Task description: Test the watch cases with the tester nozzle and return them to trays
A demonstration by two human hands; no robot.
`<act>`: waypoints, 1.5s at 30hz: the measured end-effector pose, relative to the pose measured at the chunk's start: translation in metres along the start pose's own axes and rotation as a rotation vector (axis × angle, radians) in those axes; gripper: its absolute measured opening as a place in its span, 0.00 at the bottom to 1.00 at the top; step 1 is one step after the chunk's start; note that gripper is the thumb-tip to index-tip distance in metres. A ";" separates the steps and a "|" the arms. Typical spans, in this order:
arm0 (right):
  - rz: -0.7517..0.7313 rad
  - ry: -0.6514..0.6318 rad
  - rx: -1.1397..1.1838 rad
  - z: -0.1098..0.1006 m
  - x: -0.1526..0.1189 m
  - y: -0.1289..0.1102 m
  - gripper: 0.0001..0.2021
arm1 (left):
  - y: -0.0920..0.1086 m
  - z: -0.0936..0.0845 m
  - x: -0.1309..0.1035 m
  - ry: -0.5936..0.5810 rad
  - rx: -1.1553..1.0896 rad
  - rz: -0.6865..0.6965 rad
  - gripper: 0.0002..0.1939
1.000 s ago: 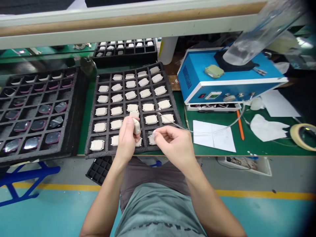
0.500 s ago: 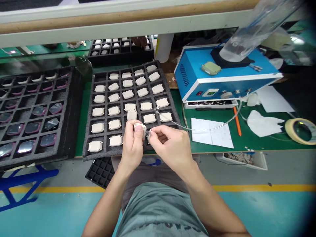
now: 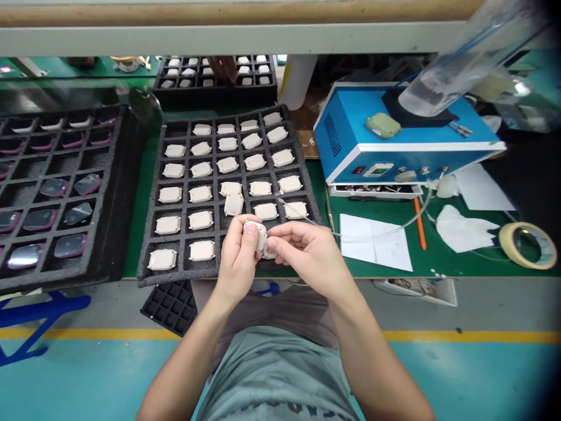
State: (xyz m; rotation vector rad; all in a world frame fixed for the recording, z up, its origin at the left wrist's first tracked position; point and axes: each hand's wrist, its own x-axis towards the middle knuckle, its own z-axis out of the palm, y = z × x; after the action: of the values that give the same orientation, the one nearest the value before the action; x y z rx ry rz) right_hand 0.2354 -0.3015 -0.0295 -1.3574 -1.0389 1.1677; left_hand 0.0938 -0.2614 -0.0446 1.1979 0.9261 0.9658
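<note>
A cream watch-case-like housing (image 3: 260, 238) is pinched upright between the thumb and fingers of my left hand (image 3: 237, 260), above the front of a grey foam tray (image 3: 179, 268). My right hand (image 3: 310, 252) is closed, thumb and fingertips together at the housing's right edge; whatever they pinch is hidden. Similar cream housings fill most compartments of the tray. One loose housing (image 3: 234, 204) leans over a divider, overlapping the housing behind it. A thin clear tube with a needle tip (image 3: 284, 203) lies across the tray's right side.
On the left stands a second foam tray (image 3: 105, 234) with dark glossy, purple-edged pieces. A blue dispenser box (image 3: 346, 126), white paper (image 3: 372, 242), an orange pen (image 3: 419, 225) and a tape roll (image 3: 504, 237) lie right. Behind, another person's hand (image 3: 223, 67) is over a far tray.
The housing has turned in my left hand, showing more of its broad face. My right fingertips have come against its edge, where a small dark piece showed before. The other person's hand moved left.
</note>
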 end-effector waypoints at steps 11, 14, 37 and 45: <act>-0.066 0.738 0.154 -0.040 -0.031 0.021 0.14 | 0.000 -0.009 0.001 -0.038 -0.051 -0.065 0.19; 0.014 0.865 0.406 -0.049 -0.049 0.030 0.19 | -0.005 -0.012 -0.002 -0.071 -0.034 -0.061 0.11; -0.367 0.291 0.368 0.001 0.007 0.022 0.07 | -0.006 -0.006 -0.001 -0.025 0.101 -0.015 0.16; -0.506 0.486 0.262 0.013 0.014 0.044 0.05 | -0.014 0.004 0.009 -0.011 0.017 0.069 0.16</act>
State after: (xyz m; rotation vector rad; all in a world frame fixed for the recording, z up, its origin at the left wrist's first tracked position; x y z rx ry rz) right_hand 0.2243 -0.2908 -0.0750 -1.0155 -0.7761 0.5354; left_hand 0.1018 -0.2558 -0.0590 1.2554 0.8904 1.0068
